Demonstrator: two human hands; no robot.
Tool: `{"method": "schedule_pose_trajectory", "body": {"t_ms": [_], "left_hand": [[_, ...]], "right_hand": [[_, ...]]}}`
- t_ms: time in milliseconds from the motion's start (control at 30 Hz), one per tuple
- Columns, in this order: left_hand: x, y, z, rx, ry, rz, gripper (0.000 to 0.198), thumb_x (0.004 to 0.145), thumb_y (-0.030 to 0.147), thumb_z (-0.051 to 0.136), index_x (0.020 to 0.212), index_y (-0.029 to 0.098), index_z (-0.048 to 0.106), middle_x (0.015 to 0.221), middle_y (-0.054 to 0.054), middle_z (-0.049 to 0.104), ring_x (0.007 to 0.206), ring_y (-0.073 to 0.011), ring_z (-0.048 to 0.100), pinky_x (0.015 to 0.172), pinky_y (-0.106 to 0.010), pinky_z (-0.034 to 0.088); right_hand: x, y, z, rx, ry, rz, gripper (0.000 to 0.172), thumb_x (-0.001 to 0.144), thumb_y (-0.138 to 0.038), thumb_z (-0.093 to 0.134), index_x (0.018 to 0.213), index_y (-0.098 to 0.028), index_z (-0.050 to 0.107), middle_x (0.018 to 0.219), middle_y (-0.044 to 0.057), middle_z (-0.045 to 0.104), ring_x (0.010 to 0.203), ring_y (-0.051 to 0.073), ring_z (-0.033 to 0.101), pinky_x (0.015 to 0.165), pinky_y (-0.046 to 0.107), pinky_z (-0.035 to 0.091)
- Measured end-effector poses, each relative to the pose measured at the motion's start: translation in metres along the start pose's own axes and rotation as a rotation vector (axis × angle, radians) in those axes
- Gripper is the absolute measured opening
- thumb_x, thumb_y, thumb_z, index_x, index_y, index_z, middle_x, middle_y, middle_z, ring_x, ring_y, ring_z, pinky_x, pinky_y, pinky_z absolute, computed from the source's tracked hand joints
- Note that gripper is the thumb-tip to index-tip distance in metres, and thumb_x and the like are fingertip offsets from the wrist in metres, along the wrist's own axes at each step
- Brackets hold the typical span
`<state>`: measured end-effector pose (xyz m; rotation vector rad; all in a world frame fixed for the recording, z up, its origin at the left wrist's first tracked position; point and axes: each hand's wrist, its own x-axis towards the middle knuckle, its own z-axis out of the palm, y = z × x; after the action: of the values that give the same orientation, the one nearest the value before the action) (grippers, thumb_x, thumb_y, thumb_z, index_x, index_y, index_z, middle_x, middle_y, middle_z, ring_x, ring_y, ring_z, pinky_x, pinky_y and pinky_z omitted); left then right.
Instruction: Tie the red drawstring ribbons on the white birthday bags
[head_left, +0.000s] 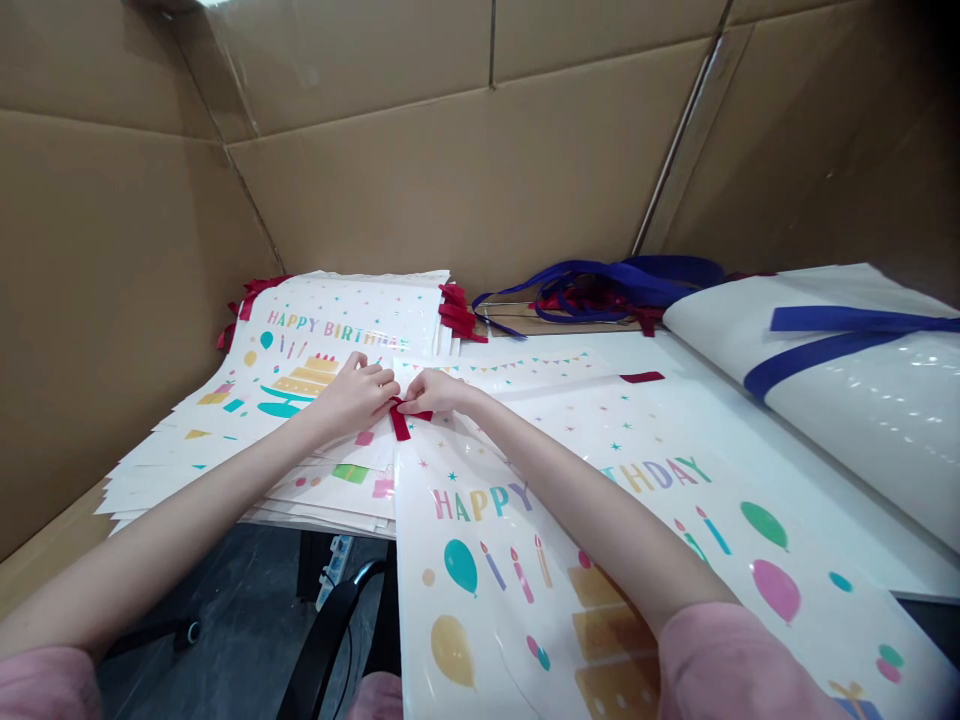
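Note:
A white sheet printed "HAPPY BIRTHDAY" (480, 560) with balloons, candles and a cake lies before me, its lower part reaching past the bottom of the view. At its far left corner is a short dark red ribbon (400, 425), its ends hanging in two directions. My left hand (364, 392) has its fingers bent and pinched on the ribbon from the left. From the other side, the closed fingertips of my right hand (436, 391) hold the same ribbon. A second red ribbon (643, 377) lies flat at the sheet's far right corner. The fingers hide the middle of the ribbon.
On the left is a stack of similar printed sheets (337, 300) with red ribbons at their corners. Blue ribbon (637, 280) lies coiled at the back. A folded white sheet (862, 400) with blue ribbons rests at right. Cardboard walls (450, 180) enclose the table.

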<state>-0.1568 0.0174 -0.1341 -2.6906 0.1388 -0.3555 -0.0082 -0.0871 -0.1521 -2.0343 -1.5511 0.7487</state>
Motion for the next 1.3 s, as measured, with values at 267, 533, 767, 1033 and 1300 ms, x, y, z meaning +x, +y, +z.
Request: {"method": "schedule_pose_trajectory", "body": {"t_ms": [267,533,767,1033,1300], "left_hand": [[-0.002,0.006,0.004,0.105,0.024,0.070,0.032,0.093,0.019,0.040,0.069,0.015,0.061,0.069,-0.005,0.060,0.067,-0.0170,0.053,0.081,-0.039,0.031],[-0.024,-0.002,0.001,-0.245,-0.019,-0.058,0.027,0.092,0.029,0.044,0.087,0.022,0.070,0.090,-0.004,0.065,0.081,-0.0170,0.057,0.081,-0.037,0.029],[-0.034,-0.007,0.004,-0.346,-0.003,-0.138,0.031,0.093,0.034,0.042,0.115,0.030,0.064,0.112,-0.006,0.061,0.101,-0.0218,0.053,0.087,-0.040,0.028],[-0.035,-0.005,0.006,-0.411,0.082,-0.140,0.026,0.090,0.041,0.052,0.107,0.027,0.066,0.110,-0.005,0.062,0.100,-0.0205,0.052,0.089,-0.039,0.028],[-0.042,0.009,-0.002,-0.380,0.156,0.001,0.017,0.089,0.031,0.053,0.092,0.027,0.070,0.094,-0.003,0.067,0.091,-0.0179,0.054,0.090,-0.039,0.029]], "right_hand": [[-0.004,-0.005,-0.001,0.018,-0.017,0.056,0.028,0.063,-0.042,0.073,0.071,-0.015,0.069,0.058,-0.002,0.058,0.056,0.009,0.050,0.059,0.021,0.037],[-0.004,-0.004,-0.007,0.144,-0.172,0.039,0.032,0.054,-0.040,0.079,0.071,-0.016,0.069,0.064,-0.002,0.062,0.053,0.007,0.044,0.051,0.020,0.034],[-0.008,-0.006,-0.008,0.240,-0.222,0.044,0.033,0.051,-0.038,0.082,0.068,-0.013,0.068,0.063,0.001,0.064,0.051,0.005,0.038,0.044,0.020,0.029],[-0.010,-0.003,-0.015,0.282,-0.308,0.025,0.021,0.063,-0.034,0.073,0.067,-0.014,0.070,0.070,0.003,0.069,0.052,0.006,0.045,0.046,0.019,0.032],[-0.015,-0.003,-0.011,0.276,-0.256,0.064,0.021,0.064,-0.034,0.073,0.064,-0.014,0.068,0.073,0.003,0.070,0.052,0.006,0.049,0.044,0.019,0.030]]}}
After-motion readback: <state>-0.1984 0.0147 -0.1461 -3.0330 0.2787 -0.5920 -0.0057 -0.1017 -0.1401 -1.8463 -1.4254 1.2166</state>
